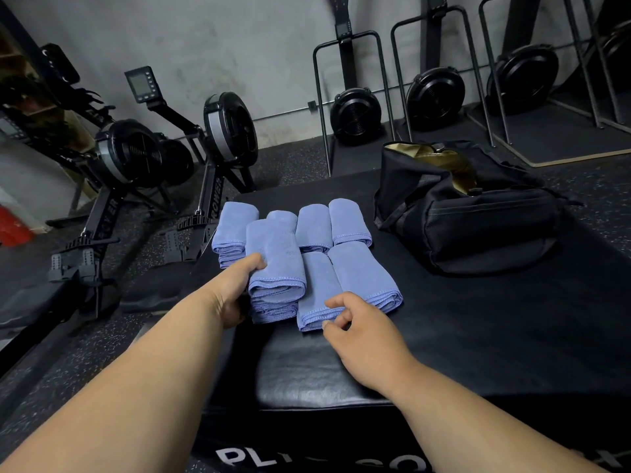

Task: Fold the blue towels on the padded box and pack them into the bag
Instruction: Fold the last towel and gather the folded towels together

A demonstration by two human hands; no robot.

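Several folded blue towels [351, 268] lie in two rows on the black padded box [478, 329]. At the front left, one folded towel [276, 261] sits on top of another. My left hand [239, 288] grips this small stack from its left side, thumb on top. My right hand [358, 322] touches the near edge of the front middle towel [316, 295], fingers loosely curled; whether it pinches the cloth is unclear. A black bag [478, 213] with a tan lining stands unzipped at the back right of the box.
Rowing machines [143, 158] stand on the floor to the left. More machines stored upright [355, 110] line the back wall. The box's near edge is just in front of me, and its right half carries only the bag.
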